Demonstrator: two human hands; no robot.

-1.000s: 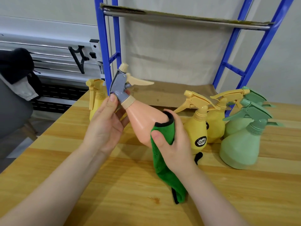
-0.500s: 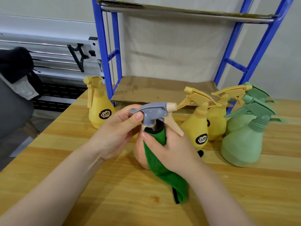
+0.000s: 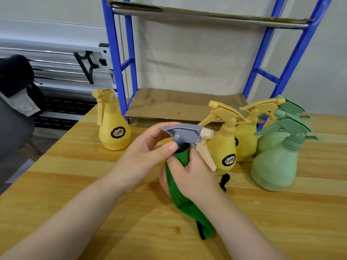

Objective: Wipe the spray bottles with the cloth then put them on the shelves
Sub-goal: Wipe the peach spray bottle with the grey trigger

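The left hand (image 3: pixel 144 158) is curled round the grey spray head (image 3: pixel 185 133) of the peach spray bottle (image 3: pixel 163 182), thumb at the neck; the right hand (image 3: pixel 195 175) is wrapped round the neck w/ the green cloth (image 3: pixel 180 199) pinched underneath. A sec ago the bottle was held tilted, belly being rubbed; it is now stood upright, just above or on the counter (image 3: pixel 75 184) (can't be told), and the cloth has been moved up to the neck. Body wipe is judged done, approx.; head and trigger are left, then shelving. Unwiped nearby: three yellow bottles (image 3: pixel 114 132) and two green bottles (image 3: pixel 276 166). The blue shelf rack (image 3: pixel 120 59) behind holds none yet.
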